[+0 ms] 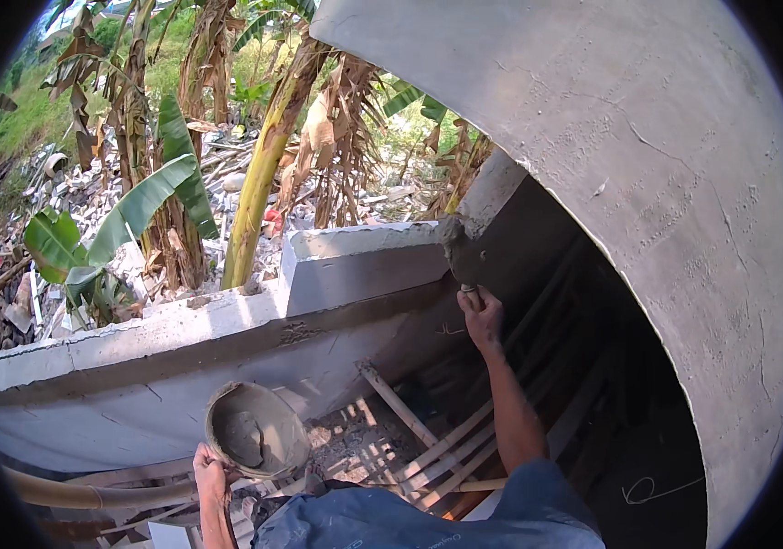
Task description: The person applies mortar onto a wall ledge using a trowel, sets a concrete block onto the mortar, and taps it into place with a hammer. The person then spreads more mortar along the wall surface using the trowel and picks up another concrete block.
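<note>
My left hand (pixel 210 468) grips the rim of a round grey bucket (pixel 289 428) at the lower left, with its fingers closed on the near side. Wet grey mortar (pixel 239 439) lies in the bottom of the bucket. Farther out to the right, my right hand (pixel 481 318) is closed round the handle of a trowel (pixel 470 267). Mortar coats the trowel's blade, which reaches up to the right end of a low concrete wall (pixel 368 242). Whether the blade touches the wall, I cannot tell.
A large curved concrete slab (pixel 648 174) with cracks overhangs the right side, above a dark space. Bamboo poles (pixel 414 416) slant below me, and a thick pole (pixel 89 496) runs at lower left. Beyond the wall stand banana plants (pixel 268 174) and rubble (pixel 62 206).
</note>
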`<state>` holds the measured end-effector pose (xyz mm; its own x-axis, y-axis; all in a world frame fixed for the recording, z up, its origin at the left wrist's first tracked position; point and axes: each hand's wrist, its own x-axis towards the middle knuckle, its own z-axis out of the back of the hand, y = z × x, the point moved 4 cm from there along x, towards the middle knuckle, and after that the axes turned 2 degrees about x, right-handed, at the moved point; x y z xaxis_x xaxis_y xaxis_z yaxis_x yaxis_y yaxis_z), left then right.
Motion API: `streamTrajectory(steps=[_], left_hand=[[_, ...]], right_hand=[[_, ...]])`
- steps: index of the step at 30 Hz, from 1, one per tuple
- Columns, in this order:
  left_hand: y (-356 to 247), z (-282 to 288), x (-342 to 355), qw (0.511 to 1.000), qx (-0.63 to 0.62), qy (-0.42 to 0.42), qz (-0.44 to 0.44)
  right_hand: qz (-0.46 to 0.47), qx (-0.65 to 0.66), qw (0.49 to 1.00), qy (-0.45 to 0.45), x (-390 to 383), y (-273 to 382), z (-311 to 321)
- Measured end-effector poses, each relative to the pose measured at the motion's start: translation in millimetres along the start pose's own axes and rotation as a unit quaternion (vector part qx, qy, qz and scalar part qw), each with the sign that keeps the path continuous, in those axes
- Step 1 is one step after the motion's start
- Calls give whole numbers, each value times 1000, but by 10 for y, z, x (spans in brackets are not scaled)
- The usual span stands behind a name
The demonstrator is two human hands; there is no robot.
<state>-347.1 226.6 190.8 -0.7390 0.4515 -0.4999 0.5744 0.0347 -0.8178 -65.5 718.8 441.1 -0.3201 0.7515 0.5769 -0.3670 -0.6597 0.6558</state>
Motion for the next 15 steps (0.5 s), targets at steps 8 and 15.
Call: streamTrajectory(steps=[8, 15], left_hand=[[580, 920, 44, 989, 57, -135, -9], [733, 1422, -68, 981, 9, -187, -47]], right_hand=[[-214, 21, 976, 16, 944, -996, 91], [-321, 95, 941, 58, 1239, -1364, 23]])
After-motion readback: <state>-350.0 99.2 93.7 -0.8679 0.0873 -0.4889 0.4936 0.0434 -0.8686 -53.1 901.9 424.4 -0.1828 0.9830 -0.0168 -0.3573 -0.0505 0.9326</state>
